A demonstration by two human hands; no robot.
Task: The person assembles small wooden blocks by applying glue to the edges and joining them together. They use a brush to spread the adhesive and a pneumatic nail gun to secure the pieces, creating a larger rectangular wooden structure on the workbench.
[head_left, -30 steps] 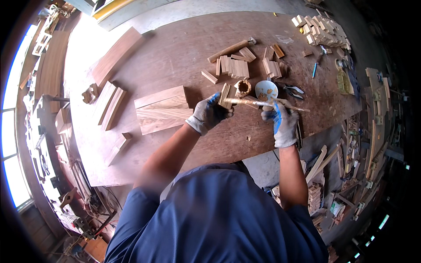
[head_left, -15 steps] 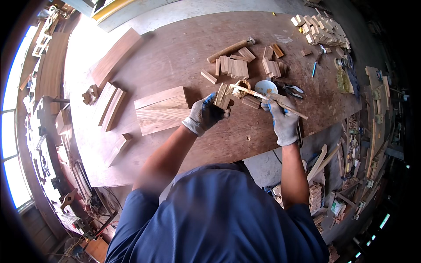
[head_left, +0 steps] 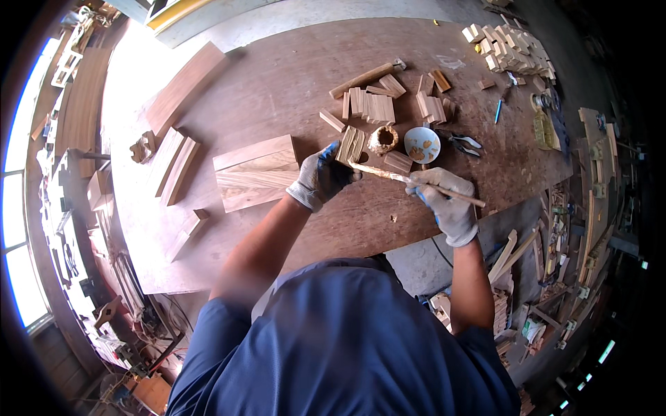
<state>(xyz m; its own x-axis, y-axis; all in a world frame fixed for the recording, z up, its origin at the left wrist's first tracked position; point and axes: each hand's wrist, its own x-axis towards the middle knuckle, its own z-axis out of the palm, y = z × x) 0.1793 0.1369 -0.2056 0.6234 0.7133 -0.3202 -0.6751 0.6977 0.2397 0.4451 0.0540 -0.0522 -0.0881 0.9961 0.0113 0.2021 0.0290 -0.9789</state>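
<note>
In a grey-and-blue work glove, my left hand point(head_left: 318, 182) is closed round the lower end of a small wooden block point(head_left: 352, 143). Pale streaks, like glue, run along the block's upper face. My right hand point(head_left: 445, 200), gloved too, grips a thin stick point(head_left: 378, 170) coated in a pale, caked substance over its far half. The stick's tip is at the near end of the block. Just right of the block stands a crusted round pot point(head_left: 383, 140). Beside that is a white bowl point(head_left: 431, 144) with brownish smears, and a short wood piece point(head_left: 397, 161) lies in front.
Several cut blocks point(head_left: 373, 106) and a hammer point(head_left: 364, 80) lie beyond my hands. Pliers point(head_left: 463, 142) rest right of the bowl. Wider boards point(head_left: 257, 173) lie to the left. Pale blocks point(head_left: 510, 48) are piled at the table's far right, with a blue pen point(head_left: 498, 111) nearer.
My right hand has come nearer to me, bringing the stick's tip from beside the pot down to the block's near end. The bowl, partly covered before, now shows fully. My left hand barely moved.
</note>
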